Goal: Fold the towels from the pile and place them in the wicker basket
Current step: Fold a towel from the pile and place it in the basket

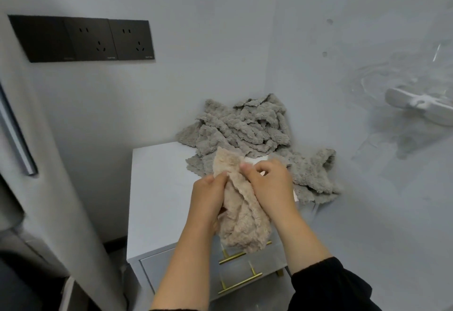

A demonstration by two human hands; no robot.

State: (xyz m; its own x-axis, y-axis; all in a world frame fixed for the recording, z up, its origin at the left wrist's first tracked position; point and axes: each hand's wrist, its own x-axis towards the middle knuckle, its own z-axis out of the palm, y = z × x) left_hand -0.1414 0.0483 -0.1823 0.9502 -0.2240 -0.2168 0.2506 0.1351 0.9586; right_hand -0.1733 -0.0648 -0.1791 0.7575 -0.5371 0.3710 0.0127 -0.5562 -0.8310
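The left hand (209, 198) and right hand (272, 185) both pinch the top edge of a beige towel (242, 222), fingers curled into the cloth and thumbs close together. The towel hangs bunched and twisted beneath them, in the air over the front of the cabinet (157, 188). Its lower end dangles in front of the brass handles (241, 283). It is not yet folded.

With the two grips so near each other, the hands probably hold a crumpled stretch of hem, not two corners. Pulling it open from there may give a skewed, lopsided fold. If lowered, the loose end could also snag on a handle.

Behind the hands, the grey pile (245, 126) sprawls across the back of the cabinet into the wall corner, and one flap spreads toward the right side. Little bare top is left, so laying the beige towel flat could drag grey cloth along or push some off that side.

The basket is not in view, so the carry to it cannot be judged.
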